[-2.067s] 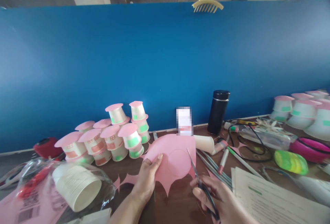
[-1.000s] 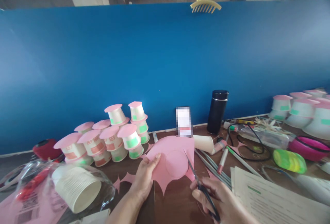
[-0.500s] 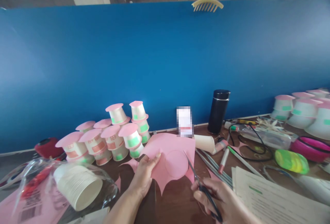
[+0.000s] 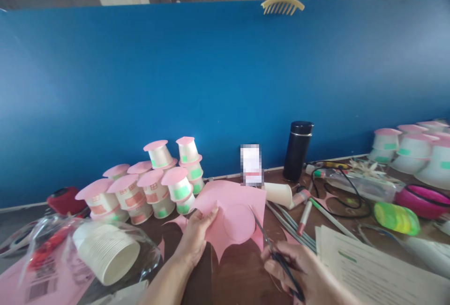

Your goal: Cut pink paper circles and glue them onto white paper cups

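Observation:
My left hand (image 4: 198,234) pinches the left side of a sheet of pink paper (image 4: 218,197), thumb on top. A circle outline (image 4: 239,223) shows on the sheet, and the lower edge is cut into curved, pointed shapes. In my right hand (image 4: 293,265) is a pair of scissors (image 4: 286,270) with dark handles. Its blades lie at the right side of the circle, over the paper. Pink paper offcuts (image 4: 180,223) rest on the brown table beside my left hand.
Decorated paper cups with pink tops (image 4: 154,188) stand stacked at the left. A bagged stack of paper cups (image 4: 105,253) lies nearer. Behind stands a black bottle (image 4: 298,151). Markers (image 4: 305,218), cables, printed sheets (image 4: 372,267) and a green-yellow container (image 4: 396,218) crowd the right.
The paper and both hands have shifted very slightly in view. The scissors stay at the circle's right edge, with the left hand still gripping the sheet.

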